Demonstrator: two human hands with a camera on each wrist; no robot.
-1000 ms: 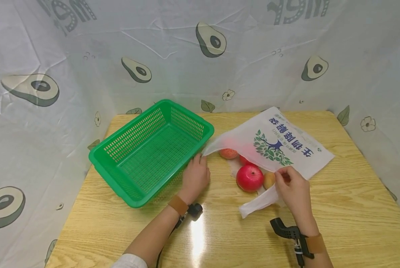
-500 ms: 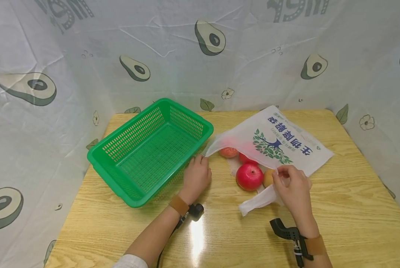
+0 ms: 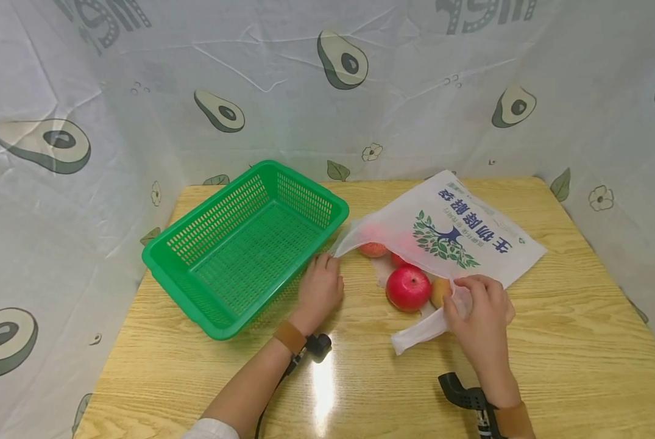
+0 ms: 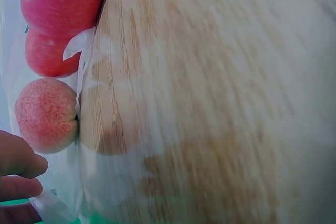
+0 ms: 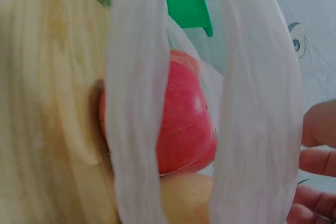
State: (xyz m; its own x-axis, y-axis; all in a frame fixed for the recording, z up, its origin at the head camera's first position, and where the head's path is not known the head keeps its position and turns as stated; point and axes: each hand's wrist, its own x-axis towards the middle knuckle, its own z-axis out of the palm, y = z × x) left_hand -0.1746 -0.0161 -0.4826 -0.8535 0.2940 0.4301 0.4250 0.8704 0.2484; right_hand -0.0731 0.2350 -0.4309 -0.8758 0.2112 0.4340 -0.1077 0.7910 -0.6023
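Observation:
A white plastic bag [image 3: 448, 231] with a printed tree lies on its side, its mouth toward me. Inside the mouth show a speckled peach [image 4: 46, 115], two red apples [image 3: 408, 288] and a yellowish fruit [image 3: 440, 291], partly hidden. My left hand [image 3: 318, 289] pinches the bag's left handle beside the basket; bunched plastic shows at its fingertips in the left wrist view. At the right side of the mouth, my right hand [image 3: 483, 320] has its thumb and curled fingers at the other handle [image 5: 257, 93], whose strips stretch across the right wrist view.
A green slotted basket [image 3: 250, 250] stands at the left, its near long side right beside my left hand. All of this is on a wooden table [image 3: 393, 396], with an avocado-print sheet [image 3: 283, 55] hanging behind and at the sides.
My right hand has shifted slightly down at the handle, its thumb and fingertips moving apart. The left hand, basket and fruit stay nearly still; the view has shifted a little.

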